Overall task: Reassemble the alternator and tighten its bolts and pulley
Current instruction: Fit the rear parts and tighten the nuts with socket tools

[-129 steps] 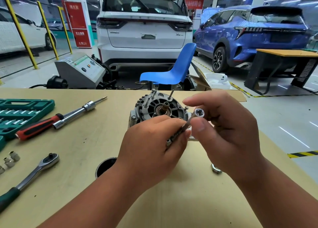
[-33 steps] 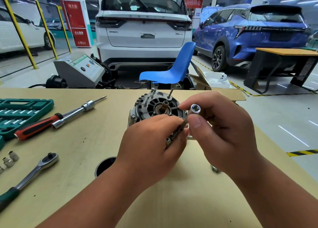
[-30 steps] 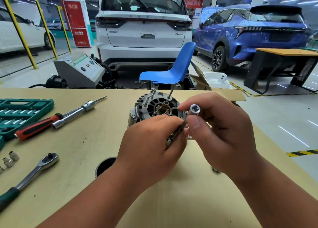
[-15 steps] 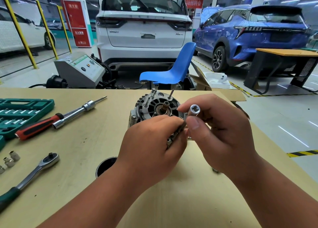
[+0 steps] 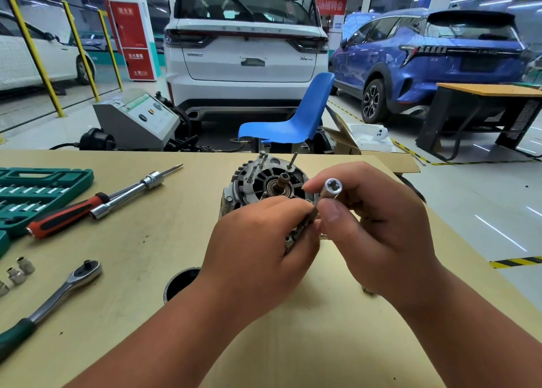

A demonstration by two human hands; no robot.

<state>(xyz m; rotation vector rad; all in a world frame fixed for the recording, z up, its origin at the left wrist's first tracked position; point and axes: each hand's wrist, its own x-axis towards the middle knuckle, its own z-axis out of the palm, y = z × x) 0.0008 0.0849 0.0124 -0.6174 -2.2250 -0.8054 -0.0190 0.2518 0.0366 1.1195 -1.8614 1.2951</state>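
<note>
Bolt [image 5: 305, 223] running-in underway: right hand [image 5: 378, 229] pinches socket [image 5: 333, 187]; left hand [image 5: 258, 250] clasps alternator [image 5: 264, 182] near edge. Next: ratchet [image 5: 52, 296], near left.

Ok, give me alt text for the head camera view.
Two bare hands work at an alternator on a wooden bench: the right hand pinches a socket on a thin bolt, steadied by the left hand. A ratchet and parked cars surround them.
</note>
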